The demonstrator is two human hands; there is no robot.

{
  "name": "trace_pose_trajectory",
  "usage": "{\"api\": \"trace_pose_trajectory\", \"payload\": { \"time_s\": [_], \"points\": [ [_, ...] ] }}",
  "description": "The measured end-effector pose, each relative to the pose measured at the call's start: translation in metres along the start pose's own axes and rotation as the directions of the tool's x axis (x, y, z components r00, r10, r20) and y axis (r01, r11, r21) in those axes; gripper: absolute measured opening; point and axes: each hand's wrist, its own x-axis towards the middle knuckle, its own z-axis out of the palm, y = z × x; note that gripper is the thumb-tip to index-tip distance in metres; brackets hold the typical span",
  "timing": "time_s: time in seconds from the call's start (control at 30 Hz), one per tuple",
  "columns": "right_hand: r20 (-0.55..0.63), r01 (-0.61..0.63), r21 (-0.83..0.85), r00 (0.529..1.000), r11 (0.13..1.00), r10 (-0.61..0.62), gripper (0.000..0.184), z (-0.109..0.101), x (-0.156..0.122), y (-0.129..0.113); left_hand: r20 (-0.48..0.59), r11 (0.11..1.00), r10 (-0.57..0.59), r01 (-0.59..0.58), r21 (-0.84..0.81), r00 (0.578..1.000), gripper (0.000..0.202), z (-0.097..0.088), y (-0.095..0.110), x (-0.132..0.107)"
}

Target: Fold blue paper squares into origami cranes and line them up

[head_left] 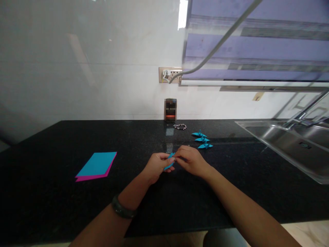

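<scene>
Where left hand [156, 167] meets right hand [192, 160], folded blue paper [168, 167] between them.

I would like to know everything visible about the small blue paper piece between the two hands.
The blue paper piece is small, narrow and folded, bright blue, like thin craft paper. It is tilted: its upper end meets the right hand, and its lower end shows beside the left hand. Both hands pinch it and hide much of it, so the exact folds cannot be told. It is over the black countertop, nearer the person than three blue paper cranes.
</scene>
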Motion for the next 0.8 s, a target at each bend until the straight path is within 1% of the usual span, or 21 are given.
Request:
{"api": "trace_pose_trajectory", "payload": {
  "time_s": [0.13, 0.27, 0.37, 0.63, 0.8],
  "points": [
    [-0.061, -0.016, 0.043, 0.998, 0.999, 0.019, 0.010, 0.0025, -0.0001, -0.0004, -0.007, 0.996, 0.000, -0.001, -0.088, 1.000, 0.027, -0.0011, -0.0034, 0.0020],
    [-0.055, -0.014, 0.017, 0.998, 1.000, 0.015, 0.010, 0.0019, -0.0007, -0.0010, -0.012, 0.983, 0.014, -0.016, -0.181, 1.000, 0.027, -0.0019, -0.0051, 0.0032],
    [-0.057, -0.002, 0.001, 0.998, 1.000, 0.002, 0.010, 0.0021, -0.0014, -0.0007, -0.021, 0.975, 0.005, -0.010, -0.221, 1.000, 0.025, -0.0017, -0.0045, 0.0032],
    [-0.087, 0.060, -0.073, 0.994, 0.996, -0.066, 0.010, 0.0019, -0.0007, -0.0018, -0.043, 0.968, 0.020, -0.030, -0.250, 0.999, 0.026, -0.0020, -0.0077, 0.0059],
    [-0.088, 0.078, -0.087, 0.992, 0.993, -0.086, 0.010, 0.0015, -0.0005, -0.0032, -0.056, 0.974, 0.024, -0.036, -0.222, 0.998, 0.029, -0.0022, -0.0071, 0.0057]
  ]
}}
